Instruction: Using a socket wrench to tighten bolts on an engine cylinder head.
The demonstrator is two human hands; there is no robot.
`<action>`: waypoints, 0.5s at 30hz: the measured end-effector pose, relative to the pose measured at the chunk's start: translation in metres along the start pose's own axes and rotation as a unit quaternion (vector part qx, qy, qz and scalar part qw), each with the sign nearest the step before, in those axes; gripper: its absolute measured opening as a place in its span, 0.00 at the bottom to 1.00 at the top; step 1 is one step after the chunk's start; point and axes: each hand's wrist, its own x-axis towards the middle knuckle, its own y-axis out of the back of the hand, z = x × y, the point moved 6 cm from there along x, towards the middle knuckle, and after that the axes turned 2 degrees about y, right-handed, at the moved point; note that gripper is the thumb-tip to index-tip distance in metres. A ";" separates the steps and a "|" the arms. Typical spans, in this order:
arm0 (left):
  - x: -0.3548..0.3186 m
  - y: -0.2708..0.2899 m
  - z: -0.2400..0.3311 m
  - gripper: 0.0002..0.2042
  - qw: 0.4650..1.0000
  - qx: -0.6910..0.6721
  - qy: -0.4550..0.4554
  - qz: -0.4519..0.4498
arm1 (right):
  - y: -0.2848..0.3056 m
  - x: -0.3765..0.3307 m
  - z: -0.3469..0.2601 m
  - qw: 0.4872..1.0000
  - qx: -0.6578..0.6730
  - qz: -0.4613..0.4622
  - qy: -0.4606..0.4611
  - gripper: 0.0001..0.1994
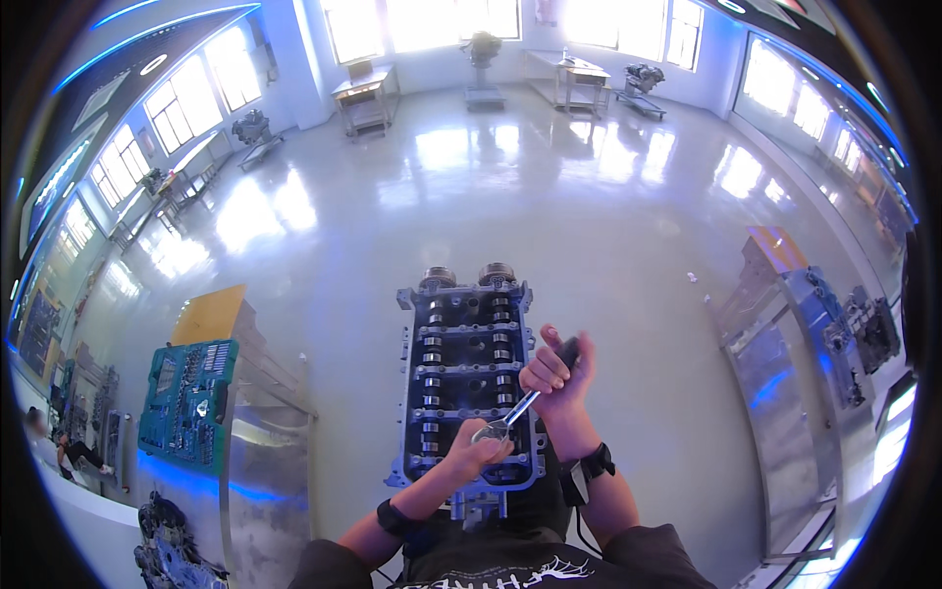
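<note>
A cylinder head (473, 344) with two rows of camshaft lobes and two round gears at its far end stands right in front of me. Over its near part I hold a ratchet wrench (521, 406) slantwise, its head low on the left and its dark handle up on the right. My left hand (478, 452) is closed around the ratchet's head, close above the casting. My right hand (559, 378) grips the handle by the casting's right edge. Whether a socket sits under the ratchet head is hidden by my left fingers.
At my left, a metal workbench (265, 471) carries an opened green tool case (188, 402). A dark engine part (172, 545) is below it. To the right stands another metal bench (775, 393) with engine parts (863, 329). Tables and engines on stands line the far windows.
</note>
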 end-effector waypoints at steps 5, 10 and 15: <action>-0.002 0.006 0.004 0.17 0.984 0.166 0.046 0.034 | 0.005 0.042 0.047 0.969 0.026 0.056 -0.239 0.11; -0.001 -0.005 0.012 0.17 0.931 0.355 0.050 0.066 | 0.004 0.052 0.082 0.922 0.117 0.024 -0.368 0.16; -0.008 0.010 0.018 0.19 0.905 0.406 0.008 0.123 | 0.008 0.053 0.068 0.956 0.096 0.039 -0.274 0.17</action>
